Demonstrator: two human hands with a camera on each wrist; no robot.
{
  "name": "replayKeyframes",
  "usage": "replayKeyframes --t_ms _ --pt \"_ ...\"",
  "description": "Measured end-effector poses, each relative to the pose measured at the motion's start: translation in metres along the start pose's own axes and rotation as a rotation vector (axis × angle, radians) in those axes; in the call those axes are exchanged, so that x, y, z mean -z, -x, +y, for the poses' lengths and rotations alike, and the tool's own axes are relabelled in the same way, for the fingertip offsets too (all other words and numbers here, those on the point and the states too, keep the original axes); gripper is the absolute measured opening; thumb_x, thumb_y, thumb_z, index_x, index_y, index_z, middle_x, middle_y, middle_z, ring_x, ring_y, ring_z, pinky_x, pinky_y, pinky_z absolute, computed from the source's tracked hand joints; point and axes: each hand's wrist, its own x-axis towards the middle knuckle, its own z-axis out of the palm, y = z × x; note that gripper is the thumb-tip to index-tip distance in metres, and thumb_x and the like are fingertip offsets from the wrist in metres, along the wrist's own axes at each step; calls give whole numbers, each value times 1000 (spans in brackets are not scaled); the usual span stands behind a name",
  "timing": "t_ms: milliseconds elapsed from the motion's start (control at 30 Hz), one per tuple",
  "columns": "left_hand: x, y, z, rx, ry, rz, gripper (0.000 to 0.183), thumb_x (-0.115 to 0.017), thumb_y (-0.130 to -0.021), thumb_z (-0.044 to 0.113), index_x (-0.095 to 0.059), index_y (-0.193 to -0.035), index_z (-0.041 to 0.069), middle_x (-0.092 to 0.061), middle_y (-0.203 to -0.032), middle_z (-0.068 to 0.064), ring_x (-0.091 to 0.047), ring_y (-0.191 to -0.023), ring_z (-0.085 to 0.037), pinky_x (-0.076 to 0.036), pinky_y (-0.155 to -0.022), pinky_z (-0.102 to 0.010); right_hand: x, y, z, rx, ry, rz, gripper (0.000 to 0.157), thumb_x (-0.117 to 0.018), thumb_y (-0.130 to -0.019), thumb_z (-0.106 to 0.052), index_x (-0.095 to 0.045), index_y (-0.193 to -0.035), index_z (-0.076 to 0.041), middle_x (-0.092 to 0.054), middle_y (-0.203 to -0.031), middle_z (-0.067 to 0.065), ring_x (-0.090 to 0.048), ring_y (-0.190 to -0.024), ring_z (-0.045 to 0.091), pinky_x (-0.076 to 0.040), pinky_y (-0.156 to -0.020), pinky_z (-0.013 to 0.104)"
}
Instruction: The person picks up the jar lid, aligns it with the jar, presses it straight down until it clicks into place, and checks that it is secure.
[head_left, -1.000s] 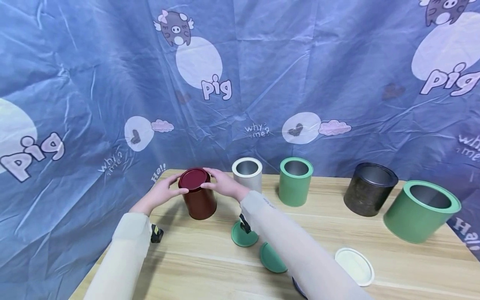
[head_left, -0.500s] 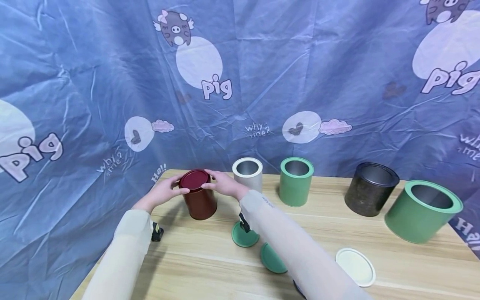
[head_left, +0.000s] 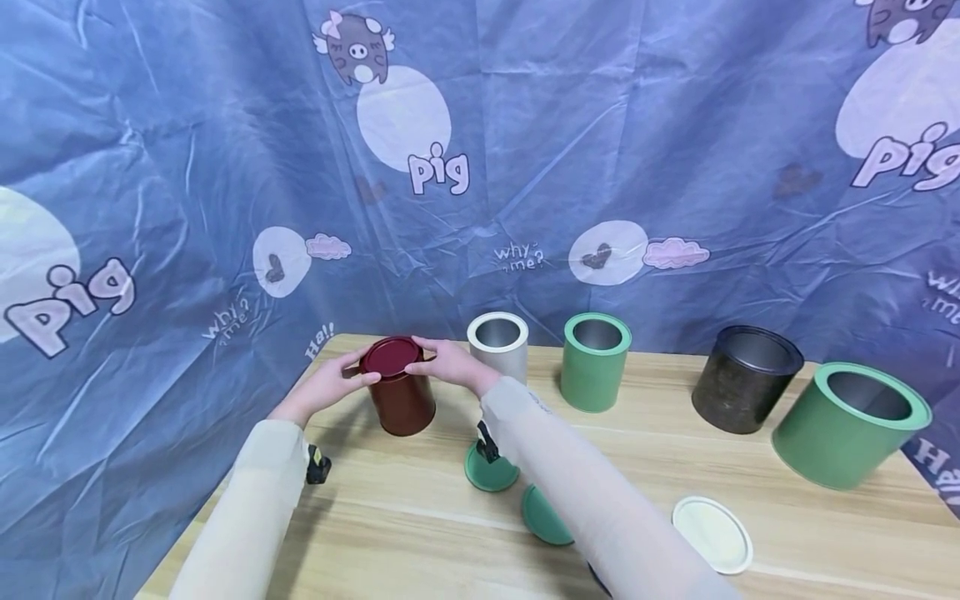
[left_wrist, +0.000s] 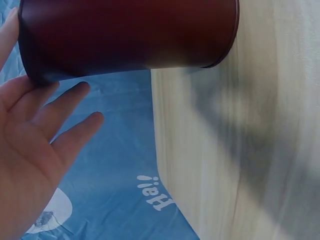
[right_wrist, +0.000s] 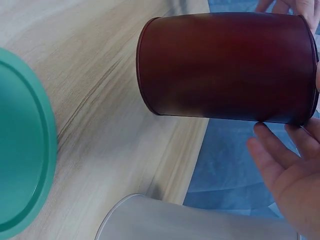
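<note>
A dark red can (head_left: 405,410) stands upright at the table's back left, its round red lid (head_left: 392,357) seated on top. From the left, my left hand (head_left: 328,387) holds the lid's edge, thumb toward the front and fingers at the far side. My right hand (head_left: 452,367) grips the opposite edge in the same way. In the left wrist view, the left index and middle fingertips (left_wrist: 45,90) touch the can's top end while other fingers spread free. The right wrist view has the right fingertips (right_wrist: 262,129) against the can's upper wall.
To the right stand a white can (head_left: 498,350), a green can (head_left: 595,367), a black can (head_left: 742,383) and a wider green can (head_left: 847,433), all without lids. Two green lids (head_left: 491,468) and a white lid (head_left: 712,535) lie in front. A blue cloth (head_left: 480,167) hangs behind the table.
</note>
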Motion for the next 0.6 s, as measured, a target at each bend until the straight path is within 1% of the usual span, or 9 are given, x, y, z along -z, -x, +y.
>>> replayKeyframes --t_ms 133,233,400,600 --pt "-1 1 -2 5 -20 7 71 -62 -94 33 -33 -148 -1 -41 -147 -26 -46 -131 -42 -39 -108 -53 1 0 -1 -14 2 2 68 -68 -88 -36 -42 -147 -16 -46 -147 11 -39 -140 24 -33 -115 38" --pt "-3 1 -2 -26 -30 17 69 -62 -95 32 -33 -147 -3 -42 -145 -27 -46 -130 -43 -39 -107 -54 2 0 -1 -24 6 6 67 -69 -87 -37 -44 -146 -18 -48 -146 11 -41 -138 24 -35 -114 38" --pt "-6 0 -3 -61 -36 42 67 -61 -96 31 -35 -146 -4 -43 -144 -27 -46 -129 -44 -39 -107 -54 3 2 -2 -56 3 31 64 -71 -85 -39 -50 -143 -21 -52 -143 10 -44 -136 24 -38 -111 40" --pt "-7 0 -3 -80 -58 70 64 -61 -96 27 -36 -146 -5 -44 -144 -27 -48 -128 -43 -38 -108 -54 3 1 -5 -71 66 60 63 -72 -83 -42 -54 -140 -22 -55 -141 7 -46 -135 23 -40 -110 38"
